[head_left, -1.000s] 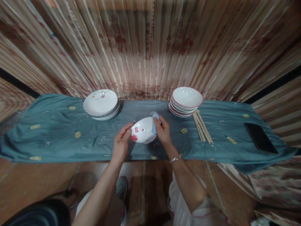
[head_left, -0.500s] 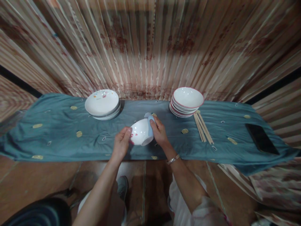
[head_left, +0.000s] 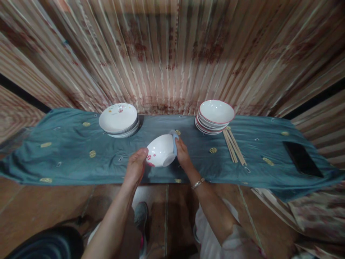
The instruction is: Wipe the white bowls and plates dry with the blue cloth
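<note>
A white bowl (head_left: 159, 149) with red flower marks is tipped on its side above the table, its foot ring turned toward me. My left hand (head_left: 137, 162) grips the bowl's rim, thumb on the outside. A light blue cloth (head_left: 174, 142) lies against the far right side of the bowl. My right hand (head_left: 183, 153) is wrapped round this cloth and presses it to the bowl; some of its fingers are hidden behind.
A stack of white plates (head_left: 118, 118) stands back left. Red-rimmed bowls (head_left: 215, 112) are stacked back right, with several wooden chopsticks (head_left: 234, 145) beside them. A black flat object (head_left: 302, 158) lies far right on the green tablecloth (head_left: 70, 158). Behind hangs a pleated curtain (head_left: 161, 54).
The bowl has turned a little in my hands, and its foot shows more toward me. My right hand with the cloth has shifted slightly round the bowl's side.
</note>
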A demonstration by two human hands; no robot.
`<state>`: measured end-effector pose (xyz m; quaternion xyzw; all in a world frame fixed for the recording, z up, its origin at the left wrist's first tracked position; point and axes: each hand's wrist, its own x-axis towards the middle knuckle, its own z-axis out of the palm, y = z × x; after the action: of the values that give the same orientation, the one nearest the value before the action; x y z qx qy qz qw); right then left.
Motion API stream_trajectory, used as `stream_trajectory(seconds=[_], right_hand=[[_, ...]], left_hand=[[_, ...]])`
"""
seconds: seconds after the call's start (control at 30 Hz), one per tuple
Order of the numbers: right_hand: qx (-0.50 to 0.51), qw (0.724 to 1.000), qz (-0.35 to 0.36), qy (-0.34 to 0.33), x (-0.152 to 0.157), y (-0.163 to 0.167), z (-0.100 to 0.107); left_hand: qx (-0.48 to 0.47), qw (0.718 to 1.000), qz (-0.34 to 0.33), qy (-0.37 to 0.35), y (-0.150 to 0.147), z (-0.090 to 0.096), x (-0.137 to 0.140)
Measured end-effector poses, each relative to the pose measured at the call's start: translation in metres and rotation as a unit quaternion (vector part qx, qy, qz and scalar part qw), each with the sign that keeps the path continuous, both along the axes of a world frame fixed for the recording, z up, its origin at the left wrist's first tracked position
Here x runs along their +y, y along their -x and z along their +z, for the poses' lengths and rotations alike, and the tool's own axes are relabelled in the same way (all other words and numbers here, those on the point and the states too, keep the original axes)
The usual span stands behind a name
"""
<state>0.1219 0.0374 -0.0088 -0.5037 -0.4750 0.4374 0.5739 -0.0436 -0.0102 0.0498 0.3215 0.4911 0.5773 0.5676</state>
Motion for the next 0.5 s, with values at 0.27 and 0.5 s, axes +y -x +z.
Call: stream_trajectory(seconds=[0.27,0.5], right_hand=[[-0.328,0.912,0.035,-0.246,-0.023,0.009,0.041],[-0.392,0.867,0.043,-0.306,-0.032,0.012,0.051]], left_hand=[[0.01,1.0,0.001,-0.026,-0.011,-0.005,-0.004],[0.022,0.999,-0.008,-0.033,-0.014,-0.002,-0.006]])
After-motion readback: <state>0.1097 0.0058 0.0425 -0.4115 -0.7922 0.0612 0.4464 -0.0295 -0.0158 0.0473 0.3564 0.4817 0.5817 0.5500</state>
